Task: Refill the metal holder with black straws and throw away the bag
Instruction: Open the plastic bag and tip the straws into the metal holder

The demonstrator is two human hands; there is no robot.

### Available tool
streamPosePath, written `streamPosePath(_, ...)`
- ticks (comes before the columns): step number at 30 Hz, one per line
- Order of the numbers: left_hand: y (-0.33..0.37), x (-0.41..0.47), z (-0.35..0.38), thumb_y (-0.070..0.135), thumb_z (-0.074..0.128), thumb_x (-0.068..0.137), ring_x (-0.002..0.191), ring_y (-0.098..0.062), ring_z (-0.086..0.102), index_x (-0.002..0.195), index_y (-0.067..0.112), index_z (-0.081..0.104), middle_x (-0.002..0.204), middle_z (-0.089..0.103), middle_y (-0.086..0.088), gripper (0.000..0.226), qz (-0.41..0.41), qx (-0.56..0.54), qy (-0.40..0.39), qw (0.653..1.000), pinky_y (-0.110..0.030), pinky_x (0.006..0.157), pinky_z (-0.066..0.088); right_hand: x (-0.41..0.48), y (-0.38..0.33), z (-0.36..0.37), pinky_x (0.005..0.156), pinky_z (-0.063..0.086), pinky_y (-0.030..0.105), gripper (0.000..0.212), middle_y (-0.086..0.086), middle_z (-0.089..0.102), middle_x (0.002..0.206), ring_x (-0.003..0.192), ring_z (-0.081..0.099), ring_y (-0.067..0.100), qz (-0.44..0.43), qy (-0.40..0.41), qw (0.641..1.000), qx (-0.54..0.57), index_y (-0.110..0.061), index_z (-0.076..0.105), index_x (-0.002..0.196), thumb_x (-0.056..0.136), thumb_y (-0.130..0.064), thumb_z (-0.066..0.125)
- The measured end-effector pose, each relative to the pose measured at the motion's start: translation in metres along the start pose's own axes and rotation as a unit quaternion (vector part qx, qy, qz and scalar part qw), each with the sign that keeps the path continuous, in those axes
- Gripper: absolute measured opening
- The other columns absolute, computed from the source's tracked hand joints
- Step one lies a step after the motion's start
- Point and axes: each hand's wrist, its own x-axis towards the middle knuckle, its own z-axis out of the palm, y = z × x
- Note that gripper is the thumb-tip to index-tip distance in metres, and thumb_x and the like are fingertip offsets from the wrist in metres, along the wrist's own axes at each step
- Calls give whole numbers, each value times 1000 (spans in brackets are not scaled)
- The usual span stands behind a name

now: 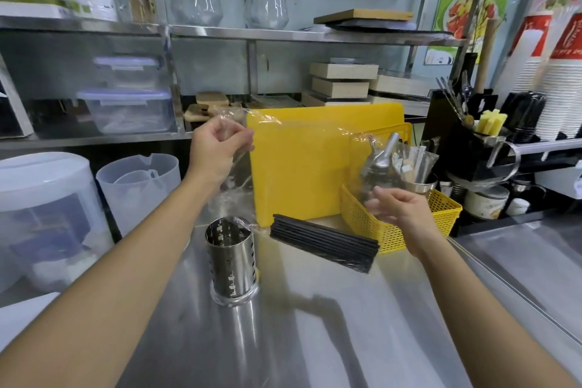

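Stainless counter (pixel 315 324) carries the empty metal holder (pixel 231 260) and loose black straws (pixel 324 241) beside it. Left hand (pixel 217 148) pinches the clear bag (pixel 302 127); right hand (pixel 400 205) seemingly grips its blurred end. Trailing plastic could tip the holder or scatter straws.

straws (pixel 324 242) right of holder (pixel 231 260) — apart

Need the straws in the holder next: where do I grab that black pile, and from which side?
Probably grip the black straws around the middle of the bundle, from above. They lie flat and side by side on the counter, running from the yellow board toward the basket, so one wraps them all.
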Motion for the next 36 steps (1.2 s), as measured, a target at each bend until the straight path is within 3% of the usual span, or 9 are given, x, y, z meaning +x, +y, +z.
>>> streamPosePath(3,-5,-1,4,7,71,78,61,-13,68,70,13,61,68,67,-4,13,-41,-74,26,996,-22,61,55,-4,13,3,68,47,32,43,0,75,78,73,70,13,67,-30,997,-5,-16,67,96,61,-41,74)
streamPosePath(8,-12,-1,2,7,68,80,59,-12,67,72,12,60,57,68,2,12,-96,-124,64,985,-30,59,57,-12,46,10,79,49,44,21,5,72,74,77,62,27,110,-40,993,10,-8,67,88,75,9,64)
streamPosePath(13,-14,-4,-4,5,70,78,59,-12,67,73,15,59,60,68,3,15,-103,-96,57,988,-31,57,58,-13,49,20,57,42,30,23,1,66,70,67,58,20,97,51,993,44,-15,59,73,92,-5,50)
streamPosePath(16,-17,-6,-7,7,72,75,64,-11,66,93,17,53,73,68,0,28,-99,-39,44,993,-26,60,56,-9,43,26,60,39,33,25,-5,68,67,71,60,20,92,78,990,79,-19,44,77,97,-7,34)
streamPosePath(18,-17,-5,-8,11,73,75,71,-9,64,114,18,37,88,65,-1,53,-89,28,49,994,-25,66,53,-6,38,29,62,41,36,25,-3,63,64,70,59,19,78,93,987,102,-19,43,79,98,-8,30)
streamPosePath(23,-11,1,-12,13,79,68,93,-17,56,136,27,15,134,31,-11,94,52,218,40,974,-20,76,44,-3,27,35,63,46,36,22,3,54,72,68,61,17,43,130,982,129,-20,46,85,99,-11,31)
streamPosePath(26,-1,13,-19,35,77,68,118,-28,44,135,29,22,138,38,-10,87,115,390,24,913,-43,97,33,-2,20,36,71,49,40,18,5,59,74,75,62,18,21,137,983,118,-20,46,90,100,-15,31)
streamPosePath(29,10,27,-21,58,61,74,124,-26,37,134,30,27,128,53,-5,74,187,532,-13,826,-48,105,12,2,12,35,77,48,42,18,4,60,75,77,61,18,-8,136,986,99,-21,45,90,101,-19,31)
streamPosePath(36,32,34,16,57,50,83,107,-17,49,124,33,44,105,63,7,49,197,475,-216,830,-44,106,12,13,-7,43,78,47,42,21,-1,60,74,73,60,12,-65,127,986,86,-24,45,88,101,-23,29)
